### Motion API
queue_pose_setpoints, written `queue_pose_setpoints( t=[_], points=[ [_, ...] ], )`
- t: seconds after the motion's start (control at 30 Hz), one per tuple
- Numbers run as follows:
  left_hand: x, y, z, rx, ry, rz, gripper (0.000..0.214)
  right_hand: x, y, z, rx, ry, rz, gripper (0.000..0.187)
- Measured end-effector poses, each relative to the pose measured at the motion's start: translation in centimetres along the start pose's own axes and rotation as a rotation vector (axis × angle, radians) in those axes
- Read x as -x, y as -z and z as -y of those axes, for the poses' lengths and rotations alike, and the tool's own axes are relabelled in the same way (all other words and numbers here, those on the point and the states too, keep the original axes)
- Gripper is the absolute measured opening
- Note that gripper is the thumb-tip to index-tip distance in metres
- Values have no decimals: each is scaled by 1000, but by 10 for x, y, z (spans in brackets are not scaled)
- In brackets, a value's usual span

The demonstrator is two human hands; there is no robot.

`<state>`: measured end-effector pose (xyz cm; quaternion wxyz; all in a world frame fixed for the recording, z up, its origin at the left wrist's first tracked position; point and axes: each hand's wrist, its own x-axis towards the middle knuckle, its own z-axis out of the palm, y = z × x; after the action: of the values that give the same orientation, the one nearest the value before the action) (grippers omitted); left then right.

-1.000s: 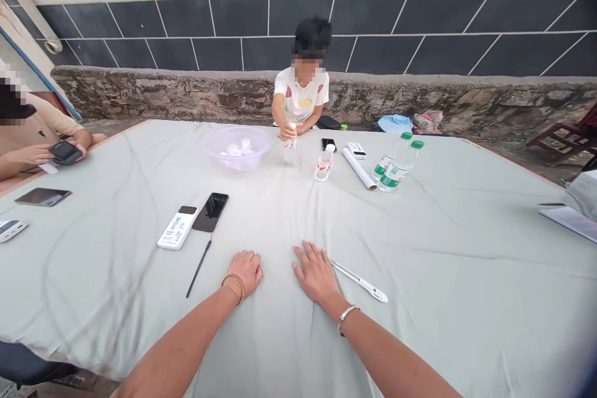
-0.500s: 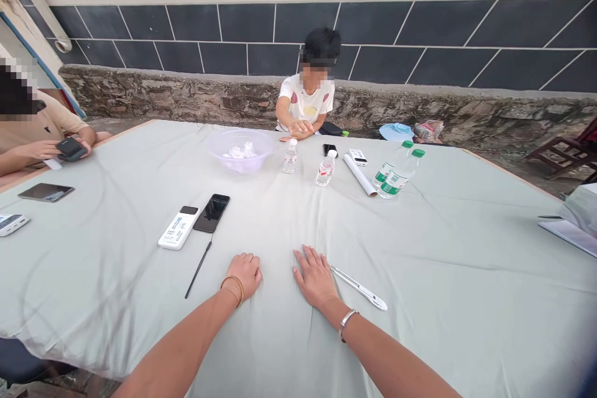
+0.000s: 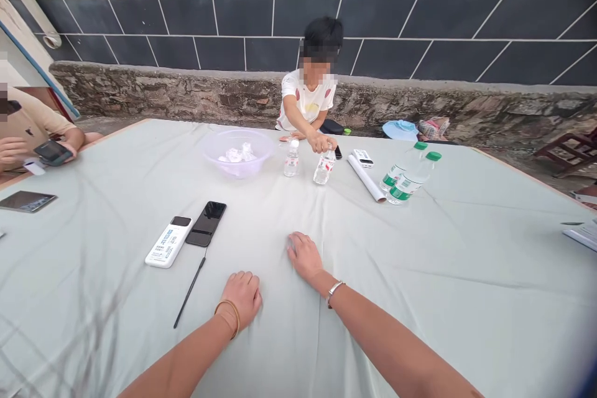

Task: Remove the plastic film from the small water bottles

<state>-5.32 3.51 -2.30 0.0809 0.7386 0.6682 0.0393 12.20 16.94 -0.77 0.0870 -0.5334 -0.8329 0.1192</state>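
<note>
My left hand (image 3: 241, 295) rests on the cloth-covered table (image 3: 275, 348) in a loose fist, knuckles up. No object shows in it. My right hand (image 3: 305, 255) lies a little farther forward, its fingers bent down and inward towards the cloth. Whatever may be under its fingers is hidden. To the left of my left hand are a black stylus-like stick (image 3: 189, 292) on a thin cord, a black phone (image 3: 206, 224) and a white power bank (image 3: 168, 242). Across the table, a person's hand (image 3: 321, 142) grips the top of a small water bottle (image 3: 324, 168).
Another small bottle (image 3: 291, 160) stands beside a purple basin (image 3: 214, 155) with crumpled white paper. Two large green-capped bottles (image 3: 405, 183) and a white roll (image 3: 367, 178) are at the back right. At the left, a person (image 3: 35, 124) holds a dark device (image 3: 52, 152).
The person opposite has reached out and taken hold of a small bottle. My right hand has shifted forward and its fingers have curled; the white tong-like tool beside it is out of sight.
</note>
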Motion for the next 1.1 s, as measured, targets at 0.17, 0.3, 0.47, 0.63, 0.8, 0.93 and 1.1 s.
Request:
queue_pose_setpoints(
  t=[0.17, 0.3, 0.47, 0.63, 0.8, 0.93, 1.1],
  points=[
    [2, -2, 0, 19, 0, 24, 17, -64, -10, -5, -61, -130, -76, 37],
    [2, -5, -2, 31, 4, 34, 17, -102, -16, -12, -99, -205, -108, 35],
    [4, -12, -2, 49, -8, 16, 14, -155, -14, -28, -177, -318, -204, 47],
    [6, -26, 2, 62, -30, -6, 12, -219, -8, -42, -352, -453, -378, 67],
    [7, -50, 11, -3, -77, -25, 11, -271, -1, -47, -308, -462, -409, 83],
    [8, -64, 14, -24, -79, 20, 11, -294, 1, -50, -302, -454, -340, 80],
    [6, -52, 9, -12, -12, 48, 10, -284, 3, -50, -301, -484, -287, 66]
  ],
)
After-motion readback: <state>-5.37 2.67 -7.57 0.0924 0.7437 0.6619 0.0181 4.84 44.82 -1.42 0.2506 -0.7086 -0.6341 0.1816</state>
